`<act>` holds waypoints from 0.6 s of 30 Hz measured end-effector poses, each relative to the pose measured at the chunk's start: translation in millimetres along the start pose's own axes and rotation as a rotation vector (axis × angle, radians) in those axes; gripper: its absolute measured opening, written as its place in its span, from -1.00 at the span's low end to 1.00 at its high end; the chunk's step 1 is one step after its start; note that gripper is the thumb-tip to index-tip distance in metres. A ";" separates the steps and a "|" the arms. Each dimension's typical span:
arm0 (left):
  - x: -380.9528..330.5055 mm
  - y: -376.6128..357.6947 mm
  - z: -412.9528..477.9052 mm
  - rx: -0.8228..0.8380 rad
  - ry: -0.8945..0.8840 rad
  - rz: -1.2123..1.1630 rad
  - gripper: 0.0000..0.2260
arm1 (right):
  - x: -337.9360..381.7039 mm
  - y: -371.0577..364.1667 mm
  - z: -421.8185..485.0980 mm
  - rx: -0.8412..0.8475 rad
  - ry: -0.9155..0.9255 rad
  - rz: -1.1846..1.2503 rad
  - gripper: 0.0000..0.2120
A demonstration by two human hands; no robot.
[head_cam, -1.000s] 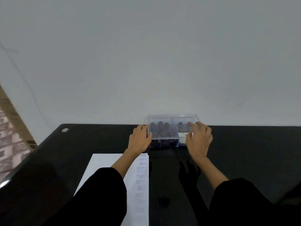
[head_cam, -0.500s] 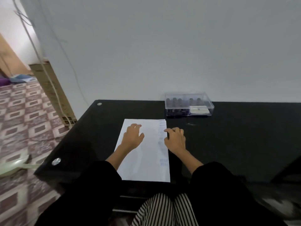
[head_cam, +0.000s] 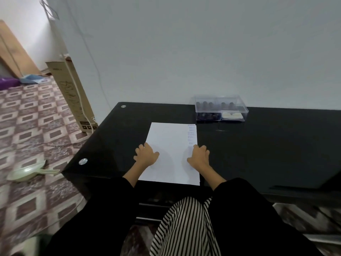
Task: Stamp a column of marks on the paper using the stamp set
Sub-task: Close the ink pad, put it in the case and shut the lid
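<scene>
i see the left hand [head_cam: 146, 154] resting on the left edge of the paper [head_cam: 169, 137], fingers spread. the right hand [head_cam: 199, 157] rests on the right edge by the stamped marks [head_cam: 191, 133], fingers loosely bent, holding nothing. the stamp box [head_cam: 220, 109] sits just past the sheet's far right corner.

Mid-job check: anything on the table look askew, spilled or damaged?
Nothing spilled or damaged. The paper lies flat under the left hand and right hand; the stamp box sits by the wall. Only oddity: the stamped column hugs the paper's right edge, and its lower marks look fainter.
</scene>
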State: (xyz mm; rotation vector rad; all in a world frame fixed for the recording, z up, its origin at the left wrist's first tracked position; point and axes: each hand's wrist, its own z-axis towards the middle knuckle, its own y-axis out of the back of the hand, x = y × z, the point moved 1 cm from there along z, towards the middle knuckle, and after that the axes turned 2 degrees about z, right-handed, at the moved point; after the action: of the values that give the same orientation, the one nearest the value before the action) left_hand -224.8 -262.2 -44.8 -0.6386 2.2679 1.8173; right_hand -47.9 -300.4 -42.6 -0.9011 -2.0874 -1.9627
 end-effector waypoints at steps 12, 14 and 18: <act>14.1 12.4 7.3 0.028 0.075 -0.353 -0.65 | -1.1 9.1 19.9 0.217 -0.235 0.159 -0.49; 13.2 11.0 6.1 -0.028 0.043 -0.378 -0.71 | -1.0 6.0 21.0 0.231 -0.233 0.187 -0.59; 5.8 14.6 3.4 -0.131 -0.085 -0.508 -0.78 | -0.2 7.1 18.3 0.151 -0.168 0.481 -0.92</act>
State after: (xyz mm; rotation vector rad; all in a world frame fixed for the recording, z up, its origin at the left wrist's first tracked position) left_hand -236.6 -257.9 -35.0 -1.0250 1.7316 1.7004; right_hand -38.7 -283.4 -39.2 -1.4159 -1.8366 -1.5097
